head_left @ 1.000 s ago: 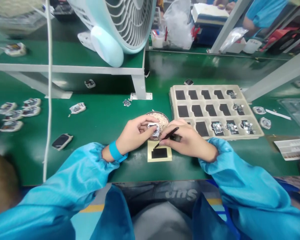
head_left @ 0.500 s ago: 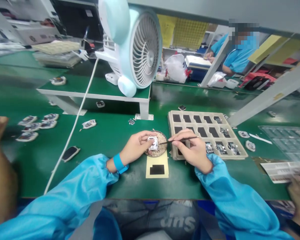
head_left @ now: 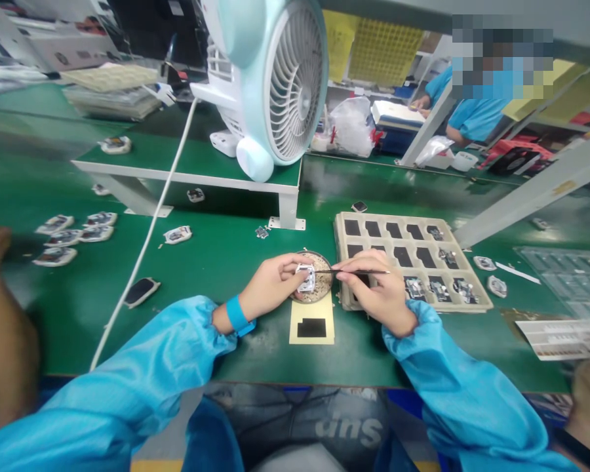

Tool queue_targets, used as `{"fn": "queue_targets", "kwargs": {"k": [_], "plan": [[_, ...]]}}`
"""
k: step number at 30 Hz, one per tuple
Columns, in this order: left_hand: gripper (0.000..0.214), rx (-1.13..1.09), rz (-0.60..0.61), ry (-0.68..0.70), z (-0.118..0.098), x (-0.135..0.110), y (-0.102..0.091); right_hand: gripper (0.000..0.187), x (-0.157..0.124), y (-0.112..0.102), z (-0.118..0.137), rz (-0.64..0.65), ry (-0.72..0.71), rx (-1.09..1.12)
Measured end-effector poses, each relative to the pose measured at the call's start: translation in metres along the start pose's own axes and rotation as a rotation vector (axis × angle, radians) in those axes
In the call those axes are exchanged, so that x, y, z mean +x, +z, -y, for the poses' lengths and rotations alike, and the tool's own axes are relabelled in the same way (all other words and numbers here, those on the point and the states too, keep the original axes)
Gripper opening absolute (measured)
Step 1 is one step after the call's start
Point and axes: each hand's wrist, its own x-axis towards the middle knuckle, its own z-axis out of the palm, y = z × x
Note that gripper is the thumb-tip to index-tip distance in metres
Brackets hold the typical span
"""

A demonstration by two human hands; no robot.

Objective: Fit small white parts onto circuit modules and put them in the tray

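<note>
- White housing (head_left: 306, 280): above round dish (head_left: 313, 301), pinched in my left hand (head_left: 275, 283), I judge for steadiness
- Thin dark tool (head_left: 361, 271): gripped pen-fashion in my right hand (head_left: 377, 288), tip at housing, likely for precision

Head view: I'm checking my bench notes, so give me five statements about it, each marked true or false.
1. The left hand holds a white case. True.
2. The right hand is empty. False: it holds a thin dark tool.
3. The fan stands on the raised shelf. True.
4. The tray is left of both hands. False: it is beside and beyond the right hand.
5. A black piece lies on the yellow sheet. True.
</note>
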Motion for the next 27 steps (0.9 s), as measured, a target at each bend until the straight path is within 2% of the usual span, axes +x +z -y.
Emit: {"fn": "queue_targets", "kwargs": {"k": [8, 14, 27], "plan": [[0.039, 0.012, -0.002, -0.017, 0.0015, 0.0013, -0.0003, 0.016, -0.0025, 0.0019, -0.0006, 0.03, -0.056, -0.094], [0.038, -0.01, -0.002, 0.018, -0.0011, 0.0001, 0.0001, 0.017, -0.001, -0.0011, 0.0045, 0.018, -0.089, -0.049], [0.036, 0.038, -0.031, 0.072, -0.0068, -0.0023, 0.0004, 0.016, -0.0029, -0.0001, 0.0028, 0.064, -0.01, 0.01]]}}
